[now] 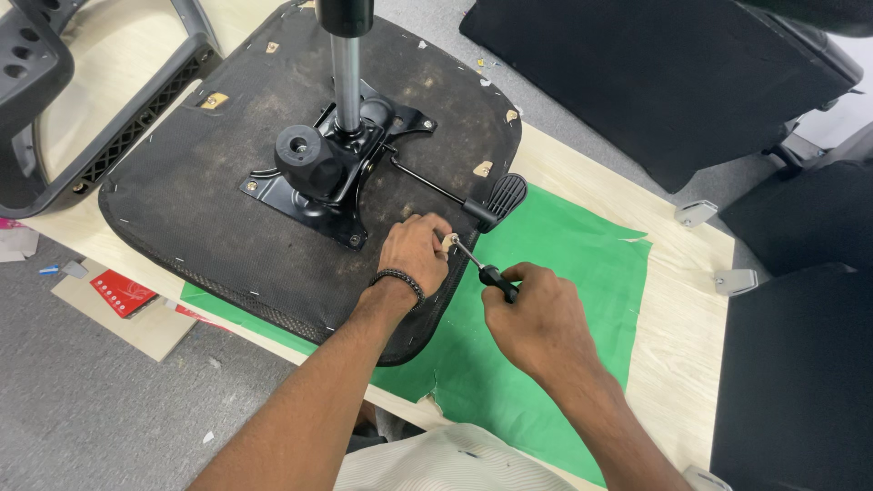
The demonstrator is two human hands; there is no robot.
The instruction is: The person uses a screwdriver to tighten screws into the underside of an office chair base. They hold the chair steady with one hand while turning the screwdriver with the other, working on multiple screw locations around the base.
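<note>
An upturned chair seat [273,182] lies on a table. The left hand [414,253] pinches a small fitting at its edge; the right hand [536,318] grips a screwdriver [482,268], tip there. Steady turning seems needed.

seat base [227,209] on table [682,318] | sheet [564,300] under, right
</note>
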